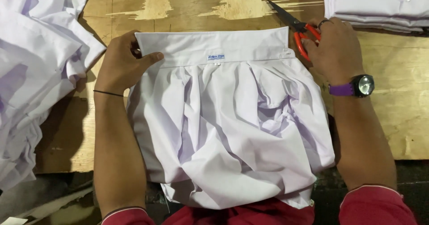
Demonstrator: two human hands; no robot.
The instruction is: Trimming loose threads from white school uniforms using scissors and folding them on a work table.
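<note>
A white shirt [232,126] lies bunched on the wooden table [393,117], its flat collar [214,46] with a small label turned toward the far side. My left hand [123,62] grips the collar's left end, thumb on top of the fabric. My right hand [333,48] rests by the collar's right end, fingers through the handles of red-handled scissors [297,28] whose dark blades point up and left on the table. A purple-strapped watch sits on my right wrist and a thin black band on my left.
A loose heap of white shirts [31,73] covers the table's left side. A neat stack of folded white shirts [380,6] lies at the top right. The table's near edge runs just below the shirt, with dark floor beneath.
</note>
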